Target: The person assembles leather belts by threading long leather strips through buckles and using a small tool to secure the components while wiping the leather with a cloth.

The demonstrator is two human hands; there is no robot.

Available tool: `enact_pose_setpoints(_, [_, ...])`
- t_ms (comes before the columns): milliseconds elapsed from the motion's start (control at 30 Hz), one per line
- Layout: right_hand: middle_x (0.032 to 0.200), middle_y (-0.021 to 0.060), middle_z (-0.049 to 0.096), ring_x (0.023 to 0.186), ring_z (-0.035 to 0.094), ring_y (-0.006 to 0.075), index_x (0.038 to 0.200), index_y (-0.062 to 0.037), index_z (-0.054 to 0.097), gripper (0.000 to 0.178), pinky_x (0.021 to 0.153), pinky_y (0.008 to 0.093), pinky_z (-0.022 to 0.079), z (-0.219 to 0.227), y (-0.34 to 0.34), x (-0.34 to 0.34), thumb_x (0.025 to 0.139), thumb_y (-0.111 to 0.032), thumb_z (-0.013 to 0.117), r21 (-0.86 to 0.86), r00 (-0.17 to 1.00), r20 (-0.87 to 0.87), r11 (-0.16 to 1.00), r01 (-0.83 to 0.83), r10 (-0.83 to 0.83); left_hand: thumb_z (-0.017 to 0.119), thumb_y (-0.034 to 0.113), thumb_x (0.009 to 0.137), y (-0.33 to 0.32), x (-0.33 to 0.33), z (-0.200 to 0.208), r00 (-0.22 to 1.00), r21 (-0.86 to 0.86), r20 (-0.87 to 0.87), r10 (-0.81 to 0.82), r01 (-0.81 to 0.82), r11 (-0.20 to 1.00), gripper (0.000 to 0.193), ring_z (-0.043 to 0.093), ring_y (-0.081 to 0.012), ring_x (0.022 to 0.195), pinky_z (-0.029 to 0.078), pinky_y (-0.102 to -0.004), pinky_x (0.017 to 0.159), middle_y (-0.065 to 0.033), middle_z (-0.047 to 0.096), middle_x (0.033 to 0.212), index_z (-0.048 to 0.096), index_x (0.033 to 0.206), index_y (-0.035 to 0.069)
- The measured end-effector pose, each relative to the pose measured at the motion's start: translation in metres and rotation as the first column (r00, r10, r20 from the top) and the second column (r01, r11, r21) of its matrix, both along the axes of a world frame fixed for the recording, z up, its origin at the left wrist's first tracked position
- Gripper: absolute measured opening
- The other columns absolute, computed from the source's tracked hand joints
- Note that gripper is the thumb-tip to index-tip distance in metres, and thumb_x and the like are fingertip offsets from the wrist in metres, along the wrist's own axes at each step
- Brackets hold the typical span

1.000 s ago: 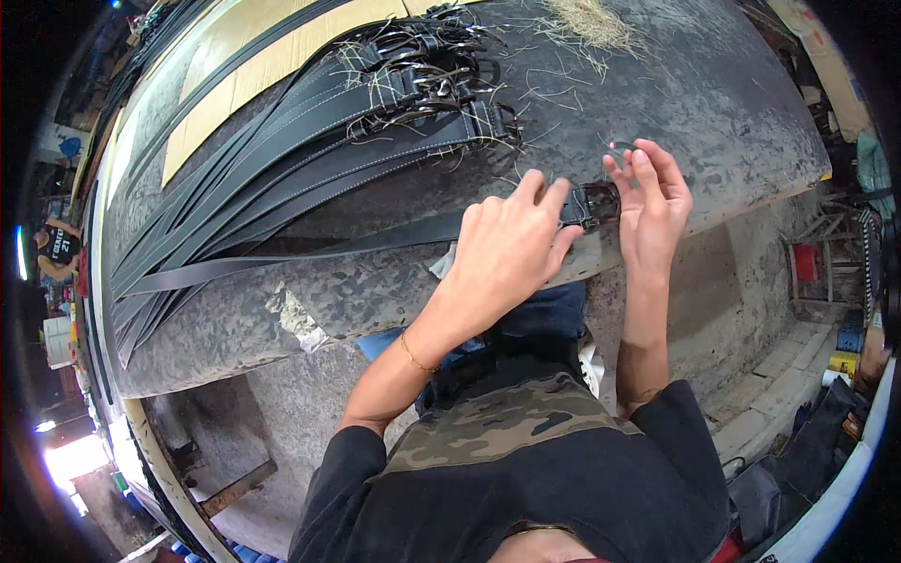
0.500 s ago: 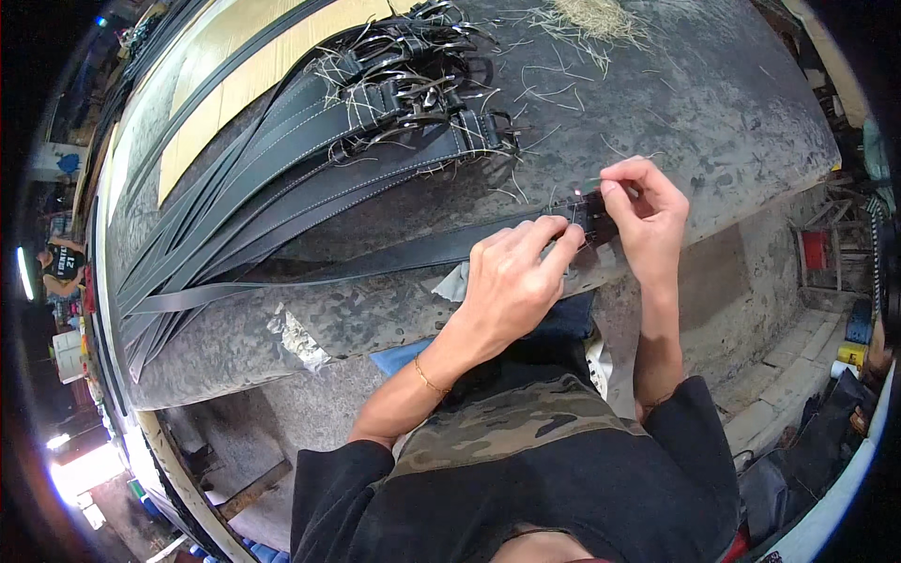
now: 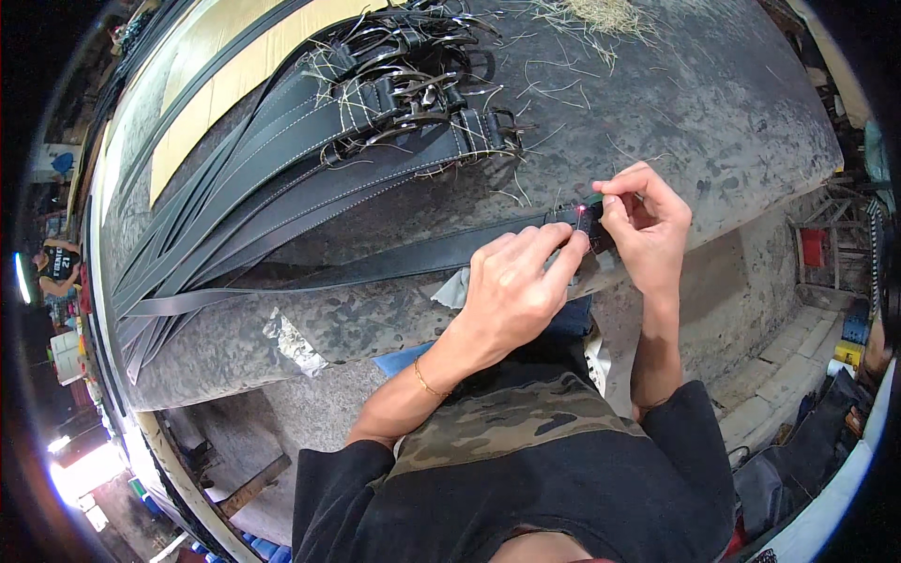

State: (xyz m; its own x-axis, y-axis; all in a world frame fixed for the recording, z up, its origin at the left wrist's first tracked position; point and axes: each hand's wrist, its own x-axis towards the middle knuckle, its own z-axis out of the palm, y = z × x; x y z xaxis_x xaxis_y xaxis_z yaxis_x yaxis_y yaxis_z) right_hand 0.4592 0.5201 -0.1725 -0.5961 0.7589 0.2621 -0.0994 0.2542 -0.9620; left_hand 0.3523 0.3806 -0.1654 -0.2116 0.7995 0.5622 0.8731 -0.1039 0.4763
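Note:
A black leather belt (image 3: 404,255) runs along the near side of the worktable, its end with dark metal fittings under my hands. My left hand (image 3: 521,281) is closed on that end, thumb and fingertips pressing beside the fittings. My right hand (image 3: 648,220) is pinched round a small, mostly hidden green thing that looks like a lighter (image 3: 594,199). A tiny pinkish glow shows at its tip, right over the belt end. Farther left lies a pile of black belts (image 3: 310,131) with pale edge stitching, their buckles (image 3: 413,84) bunched together and loose thread ends sticking out.
The dark, scuffed worktable (image 3: 713,122) curves round in front of me. A heap of pale thread scraps (image 3: 601,19) lies at its far side. A torn whitish patch (image 3: 296,345) marks the near edge. A person (image 3: 59,266) is far left; a red item (image 3: 813,247) stands right.
The glow at the belt end is brighter, and more of the green thing shows. My right hand has shifted very slightly; the left keeps its hold on the belt.

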Motion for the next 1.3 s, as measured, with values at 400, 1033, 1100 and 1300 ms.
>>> enact_pose_setpoints(400, [0.087, 0.0017, 0.060, 0.080, 0.062, 0.0083, 0.090, 0.0020, 0.063, 0.012, 0.068, 0.0203, 0.045, -0.002, 0.005, 0.002, 0.084, 0.012, 0.059, -0.092, 0.995, -0.091, 0.995, 0.039, -0.048, 0.073, 0.001, 0.074, 0.000, 0.002, 0.001, 0.989, 0.018, 0.131, 0.072, -0.075, 0.997, 0.029, 0.066, -0.0269, 0.071, 0.053, -0.0360, 0.061, -0.0107, 0.065, 0.083, 0.066, 0.102, 0.002])
enact_pose_setpoints(1033, [0.091, 0.0037, 0.062, 0.085, 0.063, 0.0112, 0.094, 0.0025, 0.063, 0.010, 0.075, 0.0223, 0.048, 0.000, 0.005, 0.004, 0.086, 0.009, 0.060, -0.083, 0.993, -0.117, 0.996, 0.012, -0.022, 0.073, -0.002, 0.068, -0.011, 0.003, 0.003, 0.997, -0.100, 0.004, 0.082, -0.081, 0.992, 0.033, 0.064, -0.0250, 0.072, 0.051, -0.0355, 0.060, -0.0081, 0.061, 0.094, 0.064, 0.099, 0.005])
enact_pose_setpoints(1100, [0.091, 0.0035, 0.063, 0.082, 0.061, 0.0095, 0.094, 0.0025, 0.064, 0.011, 0.073, 0.0213, 0.047, 0.004, 0.002, 0.000, 0.086, 0.009, 0.060, -0.052, 0.998, -0.066, 0.999, 0.015, -0.018, 0.069, -0.002, 0.066, -0.013, 0.001, 0.005, 0.999, -0.107, 0.006, 0.053, -0.052, 0.993, 0.037, 0.064, -0.0248, 0.074, 0.051, -0.0352, 0.062, -0.0097, 0.061, 0.097, 0.064, 0.102, 0.002])
enact_pose_setpoints(1300, [0.079, 0.0016, 0.062, 0.067, 0.056, 0.0061, 0.087, 0.0000, 0.068, 0.010, 0.060, 0.0212, 0.044, 0.010, -0.004, -0.012, 0.079, 0.007, 0.065, 0.128, 0.996, 0.045, 0.989, -0.081, 0.075, 0.065, -0.001, 0.065, -0.014, 0.001, 0.001, 0.999, -0.041, -0.030, 0.044, -0.045, 0.998, 0.038, 0.065, -0.0234, 0.075, 0.050, -0.0335, 0.060, -0.0121, 0.062, 0.098, 0.064, 0.103, -0.002])
